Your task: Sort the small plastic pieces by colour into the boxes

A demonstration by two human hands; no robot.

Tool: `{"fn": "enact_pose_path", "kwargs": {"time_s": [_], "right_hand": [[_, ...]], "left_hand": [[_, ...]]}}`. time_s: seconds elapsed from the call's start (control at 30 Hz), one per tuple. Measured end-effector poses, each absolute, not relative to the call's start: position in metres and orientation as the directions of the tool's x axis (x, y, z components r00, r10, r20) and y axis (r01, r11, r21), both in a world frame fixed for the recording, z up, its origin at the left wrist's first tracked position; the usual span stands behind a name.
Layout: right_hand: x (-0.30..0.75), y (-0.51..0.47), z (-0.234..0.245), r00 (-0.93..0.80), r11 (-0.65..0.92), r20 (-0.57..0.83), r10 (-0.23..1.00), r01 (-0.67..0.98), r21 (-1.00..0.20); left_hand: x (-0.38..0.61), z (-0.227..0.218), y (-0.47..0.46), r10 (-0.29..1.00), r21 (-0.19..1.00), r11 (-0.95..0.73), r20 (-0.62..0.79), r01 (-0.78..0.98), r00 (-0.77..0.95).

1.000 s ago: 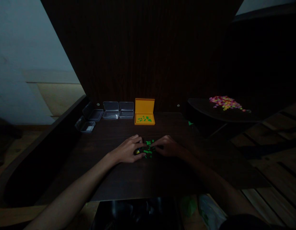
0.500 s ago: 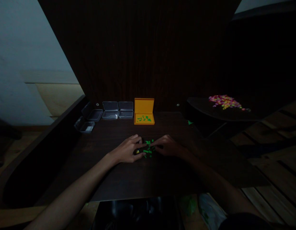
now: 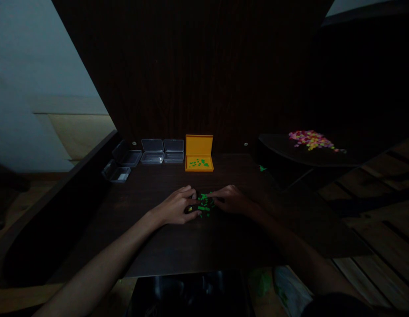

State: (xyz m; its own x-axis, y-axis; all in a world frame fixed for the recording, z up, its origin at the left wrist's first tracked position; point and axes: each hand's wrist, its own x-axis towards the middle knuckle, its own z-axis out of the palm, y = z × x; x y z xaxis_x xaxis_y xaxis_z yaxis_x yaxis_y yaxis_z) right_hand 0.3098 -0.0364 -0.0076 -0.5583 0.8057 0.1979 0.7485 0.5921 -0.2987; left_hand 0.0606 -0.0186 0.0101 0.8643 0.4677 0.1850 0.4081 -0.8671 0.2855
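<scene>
Lighting: very dim; fine detail ltd.
L hand (image 3: 176, 207): palm down on dark table (image 3: 191, 246), fingers curled inward, tips at left edge of green pieces (image 3: 205, 203).
L grip: thumb and forefinger close together beside a small yellow speck (image 3: 190, 209); cannot tell whether anything is pinched.
R hand (image 3: 232, 200): palm down, in shadow, fingers reaching left, tips touching right edge of the green pieces.
R grip: fingers only partly bent, not a fist; cannot tell if a piece is held.
Green pieces, location: small loose heap on table, between the two hands, approx. mid-table, nearer the person than the boxes.
Orange box (image 3: 199, 144): open, lid upright, at table's far edge, straight beyond the heap; more green bits (image 3: 198, 164) lie inside.
Clear boxes (image 3: 152, 152): four, open, in a row left of orange box; two far-left ones angled along the table edge.
Stray green piece (image 3: 262, 168): alone, far right of table, well apart from heap.
Mixed-colour pile (image 3: 310, 140): pink/yellow/orange bits on a separate dark surface, far right.
</scene>
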Motion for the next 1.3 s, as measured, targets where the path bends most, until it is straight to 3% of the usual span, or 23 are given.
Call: {"fn": "enact_pose_path", "kwargs": {"time_s": [0.47, 1.13, 1.3], "right_hand": [[0.3086, -0.0369, -0.0033, -0.522, 0.537, 0.128, 0.843, 0.807, -0.245], [0.3094, -0.0373, -0.0077, -0.481, 0.499, 0.135, 0.866, 0.83, -0.248], [0.3016, -0.0409, -0.0016, -0.491, 0.492, 0.071, 0.869, 0.838, -0.236]], "left_hand": [[0.0612, 0.0096, -0.0196, 0.468, 0.27, -0.872, 0.216, 0.408, 0.857], [0.0606, 0.0085, -0.0184, 0.471, 0.232, -0.876, 0.219, 0.423, 0.855], [0.0619, 0.0064, -0.0182, 0.467, 0.199, -0.881, 0.22, 0.429, 0.857]]}}
